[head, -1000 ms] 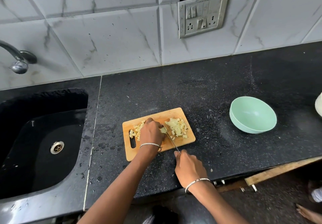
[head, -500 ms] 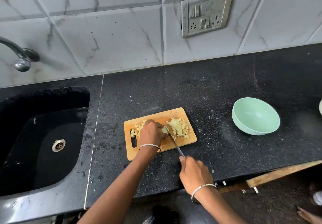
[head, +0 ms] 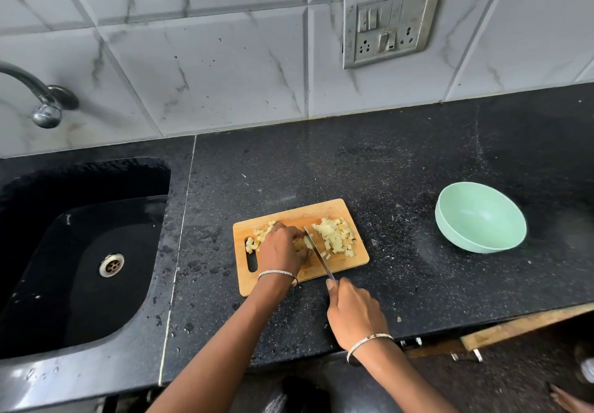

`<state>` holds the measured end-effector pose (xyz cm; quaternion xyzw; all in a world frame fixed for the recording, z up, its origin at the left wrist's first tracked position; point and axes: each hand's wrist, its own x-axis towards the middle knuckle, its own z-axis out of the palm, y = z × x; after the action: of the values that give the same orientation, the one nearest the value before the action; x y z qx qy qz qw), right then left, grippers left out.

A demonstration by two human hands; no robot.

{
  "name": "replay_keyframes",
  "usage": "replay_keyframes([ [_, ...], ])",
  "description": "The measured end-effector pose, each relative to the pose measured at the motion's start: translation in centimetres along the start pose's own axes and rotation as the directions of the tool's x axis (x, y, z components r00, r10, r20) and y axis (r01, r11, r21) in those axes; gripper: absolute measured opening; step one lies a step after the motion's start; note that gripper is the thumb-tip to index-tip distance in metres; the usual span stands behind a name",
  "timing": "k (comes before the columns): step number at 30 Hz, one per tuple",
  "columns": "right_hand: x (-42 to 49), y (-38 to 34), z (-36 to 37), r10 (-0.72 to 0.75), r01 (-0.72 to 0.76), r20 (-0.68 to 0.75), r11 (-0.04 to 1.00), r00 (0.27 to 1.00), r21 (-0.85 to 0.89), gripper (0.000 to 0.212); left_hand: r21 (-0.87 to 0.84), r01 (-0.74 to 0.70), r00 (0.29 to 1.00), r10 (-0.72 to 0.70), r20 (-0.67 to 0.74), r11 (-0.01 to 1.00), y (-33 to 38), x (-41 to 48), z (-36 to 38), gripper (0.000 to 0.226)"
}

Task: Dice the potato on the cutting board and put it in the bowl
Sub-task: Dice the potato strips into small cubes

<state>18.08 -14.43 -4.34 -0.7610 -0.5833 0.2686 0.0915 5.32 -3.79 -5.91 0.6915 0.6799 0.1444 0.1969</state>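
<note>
The left hand (head: 281,248) sits on the wooden cutting board (head: 321,211), its fingers (head: 289,231) curled down and clamped over the uncut piece of potato (head: 302,245), pinning it to the board. The right hand (head: 353,313) is off the board's near edge, above the black table (head: 401,162). Its fingers (head: 331,285) are wrapped tight round the handle of the knife (head: 316,255), and the handle is hidden inside the grip. The blade runs across the board, just right of the left fingertips and touching the potato. A heap of diced cubes (head: 336,239) lies right of the blade, and a smaller scatter (head: 257,240) lies left of the hand near the handle slot. The mint-green bowl (head: 480,216) stands well apart to the right, with no potato in it.
</note>
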Motion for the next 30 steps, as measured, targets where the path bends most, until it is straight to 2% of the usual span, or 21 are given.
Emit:
replay_keyframes([
  [8, 1.3, -1.0, 0.7, 0.046, -0.044, 0.047, 0.998, 0.998, -0.052, 0.040, -0.035, 0.004, 1.000, -0.004, 0.007, 0.999, -0.2, 0.7, 0.0, 0.035],
  [12, 1.4, -1.0, 1.1, 0.021, -0.016, 0.038, 0.993, 0.999, -0.117, 0.040, -0.033, 0.013, 1.000, -0.013, 0.004, 0.999, -0.4, 0.8, 0.0, 0.033],
  [24, -1.4, 1.6, -0.9, -0.015, 0.015, -0.011, 0.999, 1.000, -0.030, 0.041, -0.036, -0.041, 0.999, 0.041, 0.015, 0.999, -0.6, 0.8, -0.4, 0.032],
  [30, -0.4, 0.5, 0.4, -0.026, 0.024, 0.047, 0.999, 0.999, 0.047, 0.035, -0.086, -0.024, 1.000, 0.022, -0.021, 0.996, -0.7, 0.1, -0.4, 0.034],
])
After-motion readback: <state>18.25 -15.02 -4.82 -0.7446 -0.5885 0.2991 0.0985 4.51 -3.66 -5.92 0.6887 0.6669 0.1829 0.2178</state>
